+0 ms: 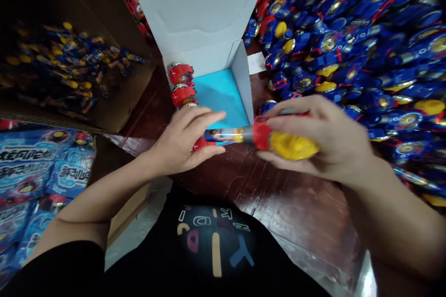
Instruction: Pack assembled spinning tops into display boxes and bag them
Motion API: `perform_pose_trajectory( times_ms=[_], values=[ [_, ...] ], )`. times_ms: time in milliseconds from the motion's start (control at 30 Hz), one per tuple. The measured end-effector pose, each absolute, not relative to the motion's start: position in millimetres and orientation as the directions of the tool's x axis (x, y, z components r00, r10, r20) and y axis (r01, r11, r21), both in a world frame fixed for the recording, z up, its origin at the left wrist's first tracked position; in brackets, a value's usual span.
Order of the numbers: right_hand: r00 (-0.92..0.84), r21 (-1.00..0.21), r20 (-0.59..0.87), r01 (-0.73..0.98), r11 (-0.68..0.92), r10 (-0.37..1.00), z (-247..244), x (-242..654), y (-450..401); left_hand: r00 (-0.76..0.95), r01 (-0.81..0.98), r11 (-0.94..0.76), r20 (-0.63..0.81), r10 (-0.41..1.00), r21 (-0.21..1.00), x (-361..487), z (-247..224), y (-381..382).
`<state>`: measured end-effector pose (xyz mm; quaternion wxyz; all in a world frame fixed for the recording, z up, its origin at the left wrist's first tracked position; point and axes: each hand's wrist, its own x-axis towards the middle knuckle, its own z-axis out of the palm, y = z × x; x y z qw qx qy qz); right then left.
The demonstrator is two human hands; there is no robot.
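Note:
My right hand [313,134] is closed around a red toy with a round yellow part [291,145], held sideways over the front right of the white box. From its grey collar, a clear tube with blue and yellow contents [225,135] points left, its far end between my left thumb and fingers. My left hand [184,139] curls at the box's front left around another red toy [200,143], mostly hidden by the hand. Behind it, red toys with silvery rims [183,84] line the left wall of the box.
The white box [202,4] has a raised back flap and a bright blue floor [223,90]. Many blue toys [327,46] are heaped at the right. At the left stand a cardboard box [135,88] of small yellow-and-blue tubes and blue printed packets [26,162].

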<state>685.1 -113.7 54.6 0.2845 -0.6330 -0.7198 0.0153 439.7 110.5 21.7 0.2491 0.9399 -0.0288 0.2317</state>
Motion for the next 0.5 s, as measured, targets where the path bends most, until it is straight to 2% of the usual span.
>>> perform_pose_trajectory(
  times_ms=[67,100,167,200,300,367,400,500],
  values=[
    [0.160,-0.309,0.317,0.949,-0.058,0.935,54.7,687.0,-115.4,0.873,-0.120,-0.956,0.487,0.027,0.268,441.2,9.2,108.7],
    [0.260,-0.239,0.252,0.950,-0.201,0.932,53.9,685.5,-116.1,0.881,-0.116,-0.969,0.472,0.000,0.218,441.1,2.6,107.4],
    [0.429,-0.066,0.086,0.903,-0.424,0.899,51.0,677.3,-117.3,0.898,-0.121,-0.970,0.439,-0.016,0.212,440.3,-9.0,104.4],
    [0.482,0.018,0.028,0.876,-0.483,0.876,49.7,671.1,-117.7,0.897,-0.120,-0.966,0.442,-0.006,0.230,440.0,-13.5,103.0],
    [0.527,0.191,-0.040,0.838,-0.511,0.849,47.7,649.0,-116.1,0.888,-0.110,-0.956,0.458,0.027,0.271,441.6,-21.4,99.9],
    [0.503,0.218,-0.046,0.848,-0.483,0.863,45.3,635.4,-109.8,0.895,-0.124,-0.947,0.446,0.023,0.298,444.1,-23.3,98.3],
    [0.501,0.191,-0.052,0.854,-0.484,0.864,42.7,630.0,-105.0,0.900,-0.129,-0.941,0.436,0.021,0.312,445.1,-23.4,97.2],
    [0.546,0.015,-0.071,0.838,-0.546,0.835,32.5,622.5,-90.0,0.901,-0.157,-0.926,0.433,0.008,0.343,443.8,-19.9,94.9]
  ],
)
